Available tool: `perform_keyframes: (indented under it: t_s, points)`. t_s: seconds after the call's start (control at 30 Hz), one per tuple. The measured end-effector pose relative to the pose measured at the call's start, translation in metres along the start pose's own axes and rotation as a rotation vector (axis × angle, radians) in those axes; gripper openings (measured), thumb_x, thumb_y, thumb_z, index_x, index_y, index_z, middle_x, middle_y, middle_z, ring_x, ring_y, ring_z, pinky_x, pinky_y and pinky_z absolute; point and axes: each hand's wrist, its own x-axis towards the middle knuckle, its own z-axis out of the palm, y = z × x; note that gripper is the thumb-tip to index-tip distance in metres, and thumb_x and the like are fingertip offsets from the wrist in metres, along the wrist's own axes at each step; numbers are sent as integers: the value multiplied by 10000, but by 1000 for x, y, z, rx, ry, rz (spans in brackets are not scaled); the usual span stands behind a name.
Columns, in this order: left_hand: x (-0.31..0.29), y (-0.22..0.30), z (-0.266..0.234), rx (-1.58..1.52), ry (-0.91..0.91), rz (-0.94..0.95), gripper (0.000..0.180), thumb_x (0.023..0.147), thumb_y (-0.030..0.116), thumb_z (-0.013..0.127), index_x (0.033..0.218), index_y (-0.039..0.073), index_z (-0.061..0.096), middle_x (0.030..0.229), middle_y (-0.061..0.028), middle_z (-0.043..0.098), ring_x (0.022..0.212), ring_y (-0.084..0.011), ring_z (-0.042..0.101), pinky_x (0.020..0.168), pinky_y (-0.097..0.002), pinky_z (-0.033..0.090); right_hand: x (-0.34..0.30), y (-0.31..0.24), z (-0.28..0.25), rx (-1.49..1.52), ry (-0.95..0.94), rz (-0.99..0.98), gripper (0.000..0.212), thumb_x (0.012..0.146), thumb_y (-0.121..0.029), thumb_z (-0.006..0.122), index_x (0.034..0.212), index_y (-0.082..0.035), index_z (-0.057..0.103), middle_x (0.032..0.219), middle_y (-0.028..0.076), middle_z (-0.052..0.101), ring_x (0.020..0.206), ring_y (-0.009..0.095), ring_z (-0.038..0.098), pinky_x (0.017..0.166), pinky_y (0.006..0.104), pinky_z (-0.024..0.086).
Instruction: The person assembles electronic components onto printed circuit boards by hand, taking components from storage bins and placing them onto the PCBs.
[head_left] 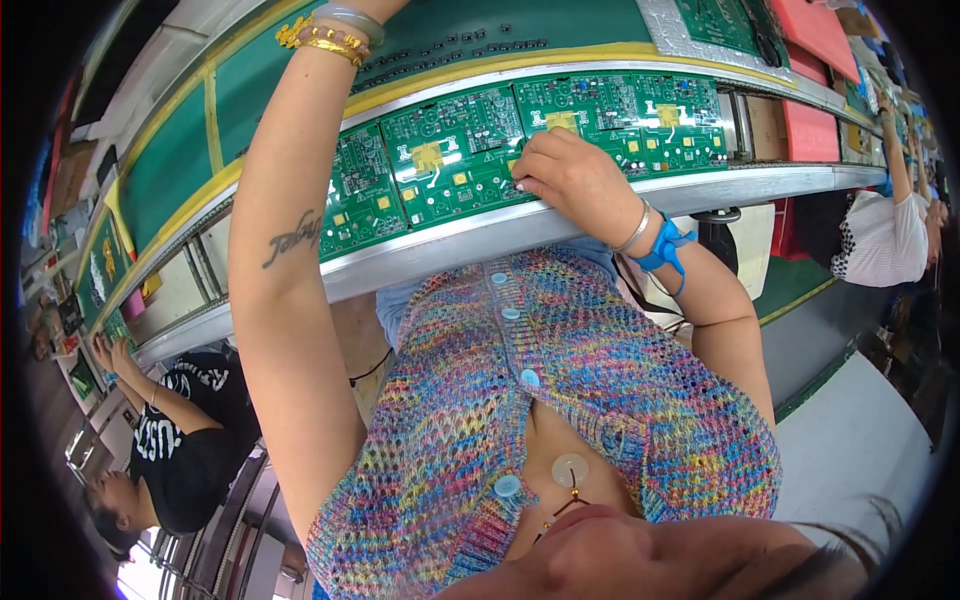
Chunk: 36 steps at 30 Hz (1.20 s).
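Green circuit boards (470, 130) with gold-coloured pads lie side by side on a metal-edged conveyor rail in front of me. My right hand (575, 175) rests over the near part of a middle board, its fingers curled and pressed together at the surface. Whatever sits between those fingertips is hidden. A blue strap (668, 243) and a silver bangle circle that wrist. My left forearm (290, 190) reaches across the boards to the far side, and the left hand lies past the upper edge of the picture. Rows of small black components (450, 45) lie on the green mat beyond.
The silver rail (440, 245) runs along my side of the boards. A board in a silvery tray (690, 35) stands at the far right, near pink foam sheets (812, 130). Co-workers sit along the line: one in black (190, 430) at left, one in white (885, 235) at right.
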Motion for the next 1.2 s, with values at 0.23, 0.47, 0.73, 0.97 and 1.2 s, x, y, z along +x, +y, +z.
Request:
perform_keyframes:
  t_s: [0.23, 0.47, 0.73, 0.97, 1.2]
  points:
    - [-22, 35, -31, -318, 162, -195, 112, 738, 107, 604, 806, 33, 653, 765, -138, 632, 801, -304, 605, 744, -377, 481, 0, 0, -2, -47, -18, -49, 120, 737, -104, 663, 837, -89, 598, 842, 34, 540, 827, 228, 545, 686, 340, 487]
    - [-79, 53, -58, -437, 175, -181, 95, 740, 70, 588, 802, 34, 650, 795, -144, 629, 797, -305, 605, 739, -384, 479, 1, 2, -2, -125, -50, -144, 132, 731, -75, 635, 852, -86, 584, 846, 28, 531, 815, 219, 537, 654, 320, 499]
    - [-181, 53, -55, -775, -24, -472, 147, 774, 35, 660, 921, 39, 665, 871, -66, 661, 798, -155, 631, 747, -264, 491, 3, 1, -5, -150, -71, -200, 135, 716, -77, 616, 843, -81, 572, 842, 33, 525, 820, 212, 538, 640, 312, 503]
    - [-234, 64, -49, -960, -134, -753, 185, 790, 22, 663, 974, 22, 677, 948, -65, 661, 860, -128, 627, 793, -249, 494, 16, 3, -11, -215, -172, -357, 145, 699, -85, 570, 843, -81, 563, 842, 35, 515, 816, 209, 529, 669, 306, 493]
    - [-240, 71, -49, -1012, -122, -802, 175, 799, 19, 655, 972, 17, 681, 939, -61, 664, 850, -115, 619, 783, -236, 488, 35, 4, -19, -167, -323, -405, 130, 697, -105, 594, 824, -78, 587, 834, 51, 532, 826, 210, 546, 688, 322, 495]
